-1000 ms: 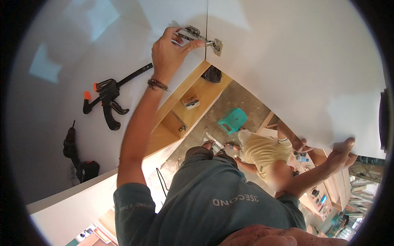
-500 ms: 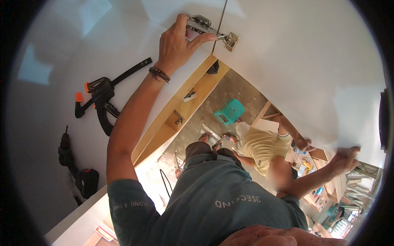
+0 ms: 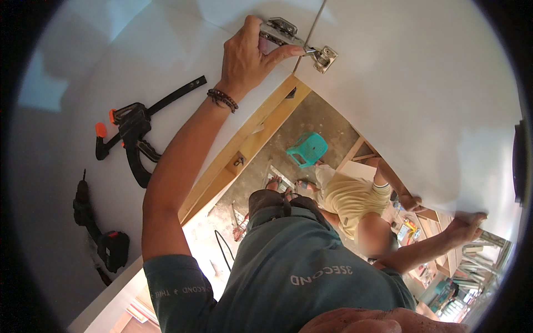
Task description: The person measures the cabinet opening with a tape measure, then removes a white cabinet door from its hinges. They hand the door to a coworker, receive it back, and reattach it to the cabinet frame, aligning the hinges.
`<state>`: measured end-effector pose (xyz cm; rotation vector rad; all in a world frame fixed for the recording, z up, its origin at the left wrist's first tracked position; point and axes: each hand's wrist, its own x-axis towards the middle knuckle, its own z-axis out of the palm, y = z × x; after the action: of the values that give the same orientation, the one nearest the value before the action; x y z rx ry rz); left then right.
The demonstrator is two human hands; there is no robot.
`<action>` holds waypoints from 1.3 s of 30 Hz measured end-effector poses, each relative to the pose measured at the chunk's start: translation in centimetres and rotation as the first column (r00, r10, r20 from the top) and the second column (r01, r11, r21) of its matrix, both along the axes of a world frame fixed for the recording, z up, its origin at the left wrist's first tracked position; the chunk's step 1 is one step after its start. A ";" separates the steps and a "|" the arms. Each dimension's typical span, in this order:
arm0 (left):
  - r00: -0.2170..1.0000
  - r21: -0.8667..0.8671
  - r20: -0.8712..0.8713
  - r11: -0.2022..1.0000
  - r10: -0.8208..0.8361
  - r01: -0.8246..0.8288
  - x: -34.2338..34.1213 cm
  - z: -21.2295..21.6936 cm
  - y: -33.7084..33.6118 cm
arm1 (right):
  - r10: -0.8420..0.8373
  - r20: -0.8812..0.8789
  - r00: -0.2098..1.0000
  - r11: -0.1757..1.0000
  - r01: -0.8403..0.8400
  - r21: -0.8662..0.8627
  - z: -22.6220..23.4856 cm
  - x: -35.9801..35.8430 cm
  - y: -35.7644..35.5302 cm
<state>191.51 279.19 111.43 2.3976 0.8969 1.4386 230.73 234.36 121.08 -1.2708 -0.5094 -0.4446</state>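
Observation:
My left hand (image 3: 244,58) is closed around a metal cabinet hinge (image 3: 281,34), its thumb stretched along the hinge arm. The hinge bridges a narrow gap between a white cabinet panel (image 3: 183,50) on the left and a white door panel (image 3: 411,105) on the right. Its cup end lies on the door panel. At the lower right, my right hand (image 3: 465,227) grips the edge of the door panel; some of its fingers are hidden. A co-worker's hand (image 3: 411,203) touches the same edge, further left.
A black bar clamp (image 3: 135,130) with orange pads and a cordless drill (image 3: 105,238) lie on the white surface at left. Below are wooden compartments (image 3: 239,161), a teal plastic stool (image 3: 308,149) and a co-worker (image 3: 355,200) in a yellow shirt. Tools and timber (image 3: 483,261) fill the right side.
My left hand and the hinge have shifted slightly right in view, while the clamp and drill appear a little further left. Both hands keep their hold.

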 end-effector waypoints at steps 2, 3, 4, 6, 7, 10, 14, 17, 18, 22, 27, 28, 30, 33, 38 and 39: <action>1.000 0.009 -0.008 1.000 -0.001 0.001 0.0 0.1 -0.2 | -0.021 -0.007 1.000 1.000 0.021 0.014 0.1 -0.5 0.3; 1.000 0.014 -0.012 1.000 -0.001 0.001 0.0 0.2 -0.3 | -0.002 -0.003 1.000 1.000 0.002 0.030 0.0 -0.7 0.3; 1.000 0.015 -0.026 1.000 0.002 -0.002 0.0 0.3 -0.5 | 0.018 0.001 1.000 0.999 -0.018 0.043 0.0 -0.8 0.2; 0.999 0.019 -0.054 1.000 0.009 -0.008 0.0 0.5 -0.8 | 0.124 0.016 0.992 0.992 -0.124 0.030 -0.1 0.6 -1.1; 0.998 0.015 -0.055 1.000 0.014 -0.013 -0.1 0.6 -0.9 | 0.175 0.023 0.984 0.984 -0.176 0.027 -0.1 0.6 -1.2; 0.993 0.022 -0.103 0.998 0.061 -0.059 0.0 1.1 -1.2 | 0.159 0.008 0.987 0.987 -0.159 0.010 0.0 0.2 -1.0; 0.957 0.003 -0.240 0.986 0.162 -0.167 0.0 2.3 -2.3 | 0.098 -0.009 0.995 0.995 -0.098 0.001 0.4 -0.6 -0.4; 0.919 -0.077 -0.348 0.971 0.184 -0.224 0.1 3.3 -3.1 | 0.161 -0.028 0.986 0.986 -0.160 0.034 0.1 0.0 -1.1; 0.902 -0.103 -0.389 0.965 0.186 -0.243 0.1 3.4 -3.2 | 0.211 -0.040 0.977 0.976 -0.209 0.059 0.1 0.6 -1.9; 0.931 -0.075 -0.340 0.983 0.133 -0.168 -0.1 3.0 -2.4 | 0.115 -0.087 0.989 0.988 -0.105 0.117 -0.4 0.8 -2.6; 0.887 -0.007 -0.434 0.984 0.159 -0.179 0.2 4.1 -2.1 | 0.079 0.044 0.996 0.996 -0.077 -0.034 -1.1 2.2 -4.3; 0.894 0.009 -0.424 0.987 0.148 -0.159 0.1 4.0 -2.0 | 0.073 0.074 0.995 0.995 -0.068 -0.068 -1.0 1.9 -4.2; 0.906 0.041 -0.404 0.992 0.126 -0.120 0.0 3.8 -1.7 | 0.038 0.086 0.996 0.994 -0.029 -0.101 -0.9 1.5 -3.8; 0.888 -0.042 -0.445 0.988 0.112 -0.146 -0.1 3.5 -1.5 | -0.051 0.031 0.998 0.992 0.054 -0.111 0.4 -1.9 0.0; 0.876 0.006 -0.458 0.986 0.153 -0.169 -0.2 3.6 -1.5 | 0.114 -0.103 0.988 0.993 -0.110 0.044 1.2 -0.7 -0.5; 0.873 0.000 -0.463 0.985 0.154 -0.174 -0.2 3.4 -1.6 | 0.136 -0.103 0.985 0.990 -0.130 0.062 1.0 -0.4 -0.8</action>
<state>191.30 277.64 114.87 2.7408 1.2457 0.8809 230.37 233.52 122.12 -1.1927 -0.4848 -0.2753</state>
